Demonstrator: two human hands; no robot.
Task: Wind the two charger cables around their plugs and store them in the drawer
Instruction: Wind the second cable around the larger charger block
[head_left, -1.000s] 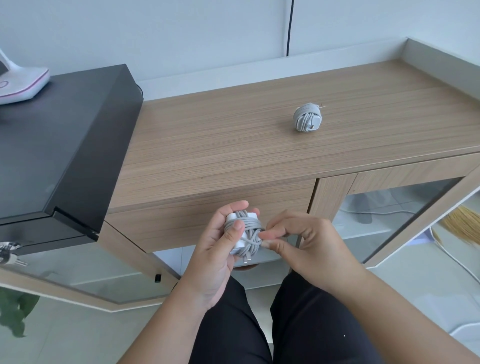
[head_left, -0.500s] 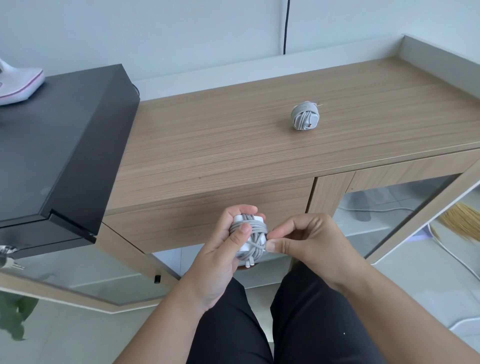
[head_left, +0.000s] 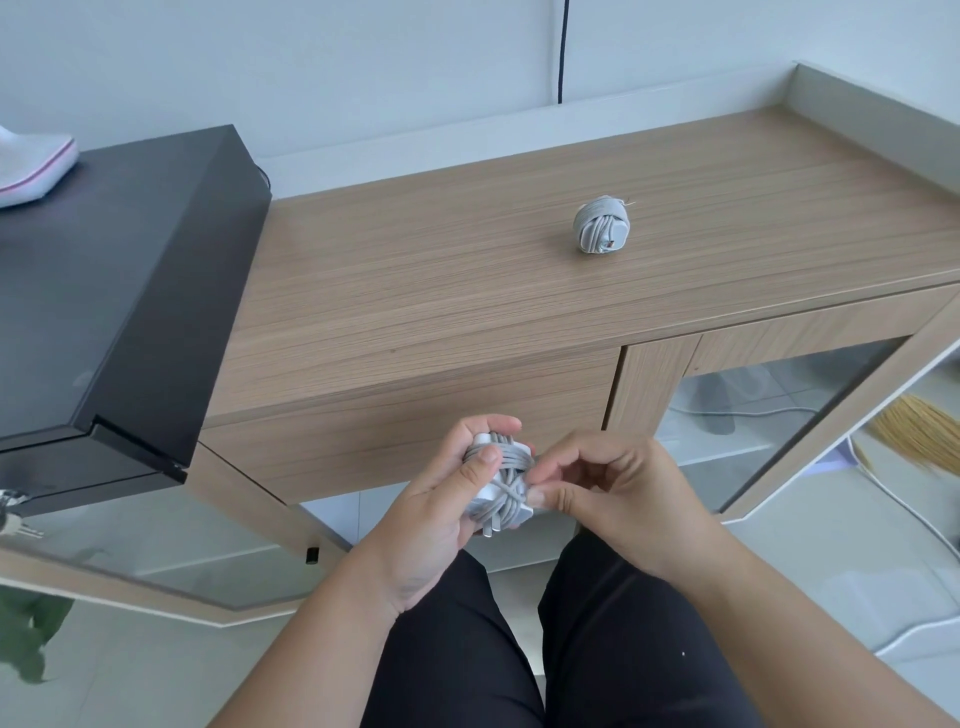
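We see two wound chargers. Our left hand (head_left: 441, 514) grips one charger (head_left: 498, 486) in front of the shut drawer (head_left: 405, 436), our right hand (head_left: 613, 499) pinching its cable. The other charger (head_left: 601, 226) lies on the counter (head_left: 415, 291).

The left hand (head_left: 441, 499) hides the far side of the held charger (head_left: 501, 486).

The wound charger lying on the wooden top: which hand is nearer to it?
Right, narrowly. The right hand is almost straight below the wound charger on the top; the left hand, gripping the other charger, sits below and further left. Neither touches it.
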